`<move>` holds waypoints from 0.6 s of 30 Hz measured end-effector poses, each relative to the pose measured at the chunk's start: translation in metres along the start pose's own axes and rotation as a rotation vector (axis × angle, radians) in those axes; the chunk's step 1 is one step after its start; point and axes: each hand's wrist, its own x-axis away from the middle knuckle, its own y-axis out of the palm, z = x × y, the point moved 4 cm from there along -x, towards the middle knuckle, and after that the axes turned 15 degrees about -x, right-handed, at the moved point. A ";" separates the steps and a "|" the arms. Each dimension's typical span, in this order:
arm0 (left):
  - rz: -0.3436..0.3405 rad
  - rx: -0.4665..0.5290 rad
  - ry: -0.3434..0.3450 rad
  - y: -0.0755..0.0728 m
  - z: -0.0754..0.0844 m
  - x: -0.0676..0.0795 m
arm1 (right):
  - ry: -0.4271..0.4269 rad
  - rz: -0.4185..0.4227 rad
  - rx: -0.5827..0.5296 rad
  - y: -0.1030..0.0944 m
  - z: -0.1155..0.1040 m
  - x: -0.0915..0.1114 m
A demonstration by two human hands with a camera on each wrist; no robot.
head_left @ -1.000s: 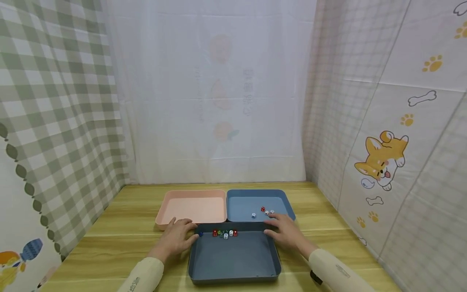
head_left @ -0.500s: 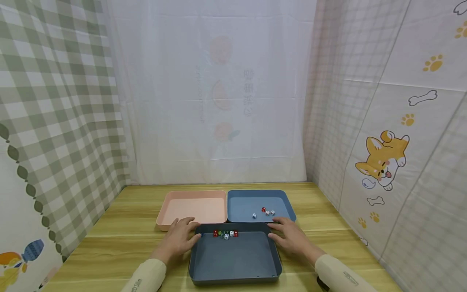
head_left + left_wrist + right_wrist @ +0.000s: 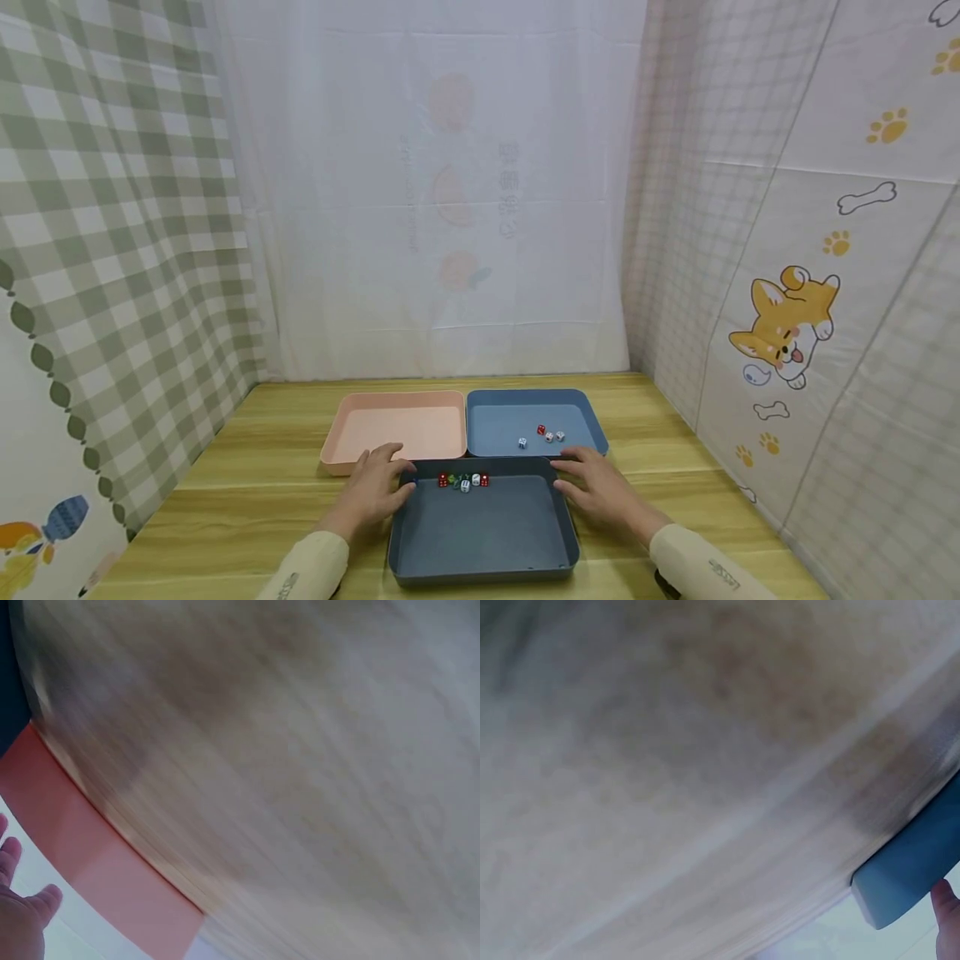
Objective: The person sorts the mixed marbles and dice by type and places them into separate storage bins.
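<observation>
In the head view, a dark grey tray (image 3: 483, 537) lies nearest the person. A row of small dice, among them a red die (image 3: 442, 480) and a white die (image 3: 465, 487), sits along its far wall. My left hand (image 3: 369, 493) is at its far left corner, fingers loosely bent over the rim and partly hiding a blue die (image 3: 415, 482). At the far right corner, my right hand (image 3: 600, 490) has its fingertips at the rim, holding nothing. The left wrist view catches a few left fingers (image 3: 46, 900); the right wrist view shows one right fingertip (image 3: 940, 891).
Behind the grey tray stand a pink tray (image 3: 405, 421) on the left and a blue tray (image 3: 517, 408) on the right. Several white dice and a red die (image 3: 541, 430) lie in the blue one. Curtains hang around the wooden table (image 3: 247, 450).
My right hand has drawn back from the blue tray's near edge, toward the person and slightly right. The left hand has shifted slightly right, covering more of the blue die.
</observation>
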 end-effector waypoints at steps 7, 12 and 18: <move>-0.010 -0.027 -0.019 0.002 0.005 -0.006 | 0.047 -0.032 -0.011 -0.002 -0.001 -0.001; -0.045 -0.057 -0.047 0.005 0.004 -0.009 | 0.061 -0.048 -0.011 -0.003 -0.005 -0.002; -0.093 -0.078 -0.078 0.008 0.004 -0.010 | 0.070 -0.056 -0.009 -0.004 -0.005 -0.002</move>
